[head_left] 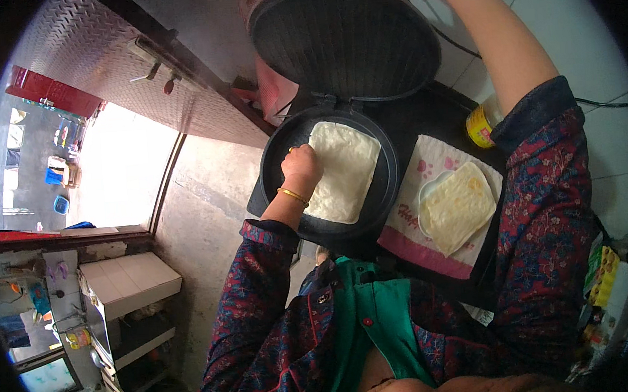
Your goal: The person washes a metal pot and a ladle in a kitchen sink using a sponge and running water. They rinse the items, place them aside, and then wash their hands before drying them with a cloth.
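A pale rectangular flatbread lies in the black lower pan of a round electric griddle. My left hand, with a ring and a gold bracelet, is curled at the flatbread's left edge; its fingertips are hidden, so I cannot tell whether it pinches the dough. The griddle's ribbed lid stands raised on its hinge. My right forearm stretches up past the lid's right side, and the right hand is out of view beyond the top edge.
Right of the griddle, folded flatbread sits on a white plate over a printed towel. A yellow-labelled jar stands by my right sleeve. A power cord runs along the tiled wall. An open metal door and a cabinet are leftward.
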The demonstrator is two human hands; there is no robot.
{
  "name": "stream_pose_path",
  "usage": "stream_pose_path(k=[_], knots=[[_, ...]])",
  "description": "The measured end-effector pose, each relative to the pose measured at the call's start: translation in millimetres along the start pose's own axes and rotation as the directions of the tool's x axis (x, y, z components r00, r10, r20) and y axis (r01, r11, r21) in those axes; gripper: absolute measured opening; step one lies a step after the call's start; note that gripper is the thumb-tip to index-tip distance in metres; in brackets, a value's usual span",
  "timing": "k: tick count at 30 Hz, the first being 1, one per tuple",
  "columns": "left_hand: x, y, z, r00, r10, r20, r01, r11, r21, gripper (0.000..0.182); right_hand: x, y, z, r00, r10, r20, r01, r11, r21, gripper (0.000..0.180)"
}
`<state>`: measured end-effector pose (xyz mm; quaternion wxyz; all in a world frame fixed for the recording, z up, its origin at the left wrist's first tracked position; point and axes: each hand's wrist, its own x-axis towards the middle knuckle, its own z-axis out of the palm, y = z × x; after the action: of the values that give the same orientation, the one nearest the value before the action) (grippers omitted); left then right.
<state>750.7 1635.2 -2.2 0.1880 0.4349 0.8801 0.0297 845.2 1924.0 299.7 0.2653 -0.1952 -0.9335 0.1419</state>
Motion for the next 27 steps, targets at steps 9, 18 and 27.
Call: stream_pose_path(k=[9, 18, 27], knots=[[-0.5, -3.6, -9.2, 0.996, -0.021, 0.092, 0.032, 0.992, -0.124, 0.029, 1.7, -3.0, 0.2, 1.000, -0.002, -0.025, 0.002, 1.000, -0.027, 0.027], [-14.7, 5.6, -73.8, 0.919, 0.208, -0.335, -0.309, 0.907, -0.285, 0.026, 1.3, -9.7, 0.2, 0.999, 0.036, -0.006, -0.036, 0.999, -0.033, 0.025], [-13.6, 0.4, -29.1, 0.998, 0.002, 0.057, -0.006, 0.997, 0.074, 0.044, -3.0, -13.3, -0.3, 0.998, 0.047, -0.030, -0.048, 0.999, -0.003, 0.025]])
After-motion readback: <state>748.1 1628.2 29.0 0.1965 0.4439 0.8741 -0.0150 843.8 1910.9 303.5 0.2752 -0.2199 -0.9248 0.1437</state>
